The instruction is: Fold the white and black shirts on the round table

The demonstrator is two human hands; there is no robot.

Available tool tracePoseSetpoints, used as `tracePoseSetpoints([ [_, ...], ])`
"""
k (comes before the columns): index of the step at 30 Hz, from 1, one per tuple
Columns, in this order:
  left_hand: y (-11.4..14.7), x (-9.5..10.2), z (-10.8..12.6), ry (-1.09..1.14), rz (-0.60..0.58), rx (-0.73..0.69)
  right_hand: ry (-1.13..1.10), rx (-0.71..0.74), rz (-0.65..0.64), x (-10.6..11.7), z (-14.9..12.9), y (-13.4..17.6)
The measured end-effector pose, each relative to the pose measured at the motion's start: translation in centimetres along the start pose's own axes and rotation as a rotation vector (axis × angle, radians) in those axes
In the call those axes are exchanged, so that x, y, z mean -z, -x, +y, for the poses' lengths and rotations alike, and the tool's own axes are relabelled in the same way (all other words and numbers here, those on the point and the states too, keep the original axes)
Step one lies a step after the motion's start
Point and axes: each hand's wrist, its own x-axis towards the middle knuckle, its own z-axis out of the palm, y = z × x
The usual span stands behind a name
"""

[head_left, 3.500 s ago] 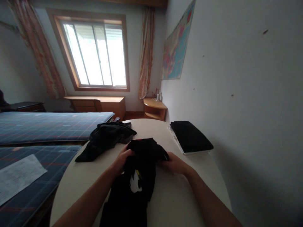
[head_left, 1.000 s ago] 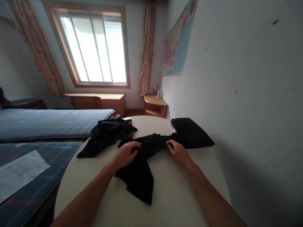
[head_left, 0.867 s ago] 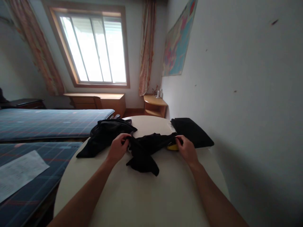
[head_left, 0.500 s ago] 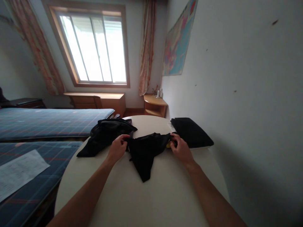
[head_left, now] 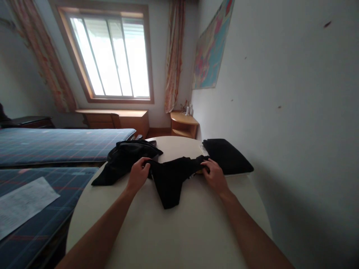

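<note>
A small black garment, shaped like a pair of briefs, is stretched sideways between my two hands over the round table. My left hand pinches its left end between thumb and fingers. At the other end, my right hand is closed on the right corner of the cloth. The middle of the garment narrows into a blunt point toward me. Something yellowish shows beneath my right fingers, too small to make out. Left of the garment lies a heap of crumpled black cloth. Beside my right hand rests a flat, folded black stack.
The round cream table stands against the white wall on the right. Two plaid mattresses lie to the left, with a printed sheet of paper on the nearer one. A wooden corner shelf stands behind.
The garment's lower point has shifted slightly left and up, and its right end is drawn out longer and flatter. Both hands have barely moved and keep hold of it.
</note>
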Motion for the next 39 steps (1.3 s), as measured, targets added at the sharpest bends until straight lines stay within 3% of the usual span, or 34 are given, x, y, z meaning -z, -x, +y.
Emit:
tracePoseSetpoints([
  [4,-0.9,0.8,-0.7,0.141,0.142,0.173,-0.007,-0.188,0.188,2.0,0.8,-0.5],
  [8,-0.6,0.6,-0.4,0.087,0.146,0.074,-0.091,-0.328,0.160,2.3,0.4,-0.4],
  [10,0.0,0.2,0.1,-0.040,0.087,-0.069,-0.156,-0.297,0.112,1.9,-0.1,-0.3],
  [14,1.6,-0.7,0.7,-0.309,-0.176,-0.316,-0.203,-0.206,-0.004,1.2,-0.9,0.0],
  [18,2.1,-1.2,-0.1,-0.319,-0.318,-0.324,-0.219,-0.245,-0.048,1.1,-1.1,0.1],
  [21,1.3,-0.8,-0.5,-0.226,-0.244,-0.216,-0.212,-0.269,0.074,1.5,-0.9,0.0],
  [25,0.1,0.6,0.0,-0.115,-0.019,-0.059,-0.195,-0.307,0.317,2.4,-0.6,-0.3],
  [27,-0.1,1.2,0.3,-0.069,-0.005,-0.022,-0.190,-0.327,0.365,2.7,-0.5,-0.5],
  [31,0.3,1.1,0.5,-0.049,-0.278,-0.068,-0.140,-0.230,0.376,2.7,-0.3,-0.6],
  [34,1.4,0.1,0.6,-0.102,-0.490,-0.249,-0.099,-0.040,0.319,2.3,-0.5,-0.5],
  [36,2.2,-0.3,0.9,-0.176,-0.565,-0.340,-0.092,0.047,0.187,2.2,-0.9,-0.3],
  [39,3.1,0.0,2.3,-0.265,-0.676,-0.308,-0.057,0.047,-0.086,2.3,-2.0,0.1],
])
